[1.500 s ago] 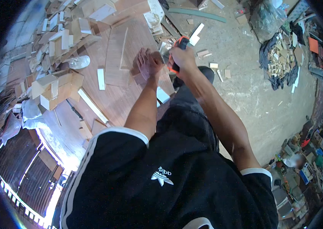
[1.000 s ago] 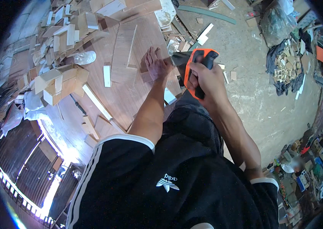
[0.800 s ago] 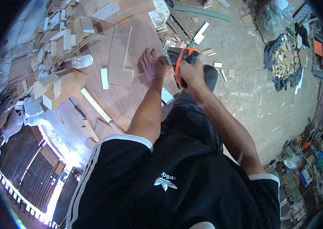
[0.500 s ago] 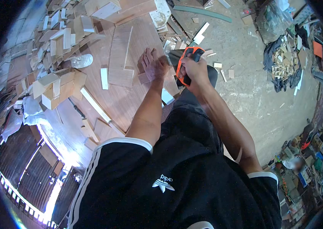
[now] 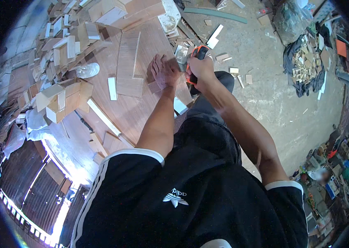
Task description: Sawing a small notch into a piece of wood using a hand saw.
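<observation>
My right hand [image 5: 201, 70] is wrapped round the orange-and-black handle of a hand saw [image 5: 200, 52], just past the right edge of the wooden worktop [image 5: 110, 53]. Most of the saw's blade is hidden or hard to make out. Palm down, with fingers spread, my left hand [image 5: 165, 71] presses on the worktop near that edge. Beneath its wrist side lies a small wood piece [image 5: 153, 87], partly covered. Left of this hand, a flat, notched wooden board [image 5: 128, 62] rests on the top. A short white-faced strip [image 5: 112, 88] lies beside the board.
Stacked wooden box pieces [image 5: 69, 97] crowd the left side, near a clear plastic bottle [image 5: 87, 70]. Offcuts [image 5: 234, 70] are scattered over the concrete floor [image 5: 265, 99] at right. A dark sack of wood scraps [image 5: 306, 68] stands farther right, with clutter along the wall.
My right hand and the saw have shifted slightly up and left, and the handle now shows at a different angle. My left hand stays in place on the worktop.
</observation>
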`<move>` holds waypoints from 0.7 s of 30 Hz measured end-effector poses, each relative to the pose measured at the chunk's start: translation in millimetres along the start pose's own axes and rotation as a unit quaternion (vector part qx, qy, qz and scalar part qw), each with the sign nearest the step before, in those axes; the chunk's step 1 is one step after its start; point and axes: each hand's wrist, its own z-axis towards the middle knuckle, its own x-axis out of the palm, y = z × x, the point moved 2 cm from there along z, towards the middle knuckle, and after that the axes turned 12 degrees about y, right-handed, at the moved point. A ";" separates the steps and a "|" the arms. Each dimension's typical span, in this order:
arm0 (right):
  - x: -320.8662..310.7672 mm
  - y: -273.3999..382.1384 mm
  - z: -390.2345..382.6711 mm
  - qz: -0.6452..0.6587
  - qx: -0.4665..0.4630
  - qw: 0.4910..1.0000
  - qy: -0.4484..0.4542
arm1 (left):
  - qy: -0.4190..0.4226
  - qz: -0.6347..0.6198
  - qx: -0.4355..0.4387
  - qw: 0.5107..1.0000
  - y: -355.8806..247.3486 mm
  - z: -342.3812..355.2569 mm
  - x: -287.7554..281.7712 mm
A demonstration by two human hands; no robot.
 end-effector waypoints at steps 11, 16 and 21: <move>19.7 44.3 -88.7 0.044 0.021 0.998 0.041 | -0.061 0.033 0.007 0.998 32.3 -5.6 17.7; 0.8 -19.6 7.0 -0.069 -0.058 0.995 -0.040 | -0.037 -0.021 0.025 0.999 -5.2 -0.1 3.7; -8.1 -3.7 -4.2 0.062 0.000 0.998 -0.003 | -0.010 0.026 0.005 1.000 2.7 -3.5 -2.3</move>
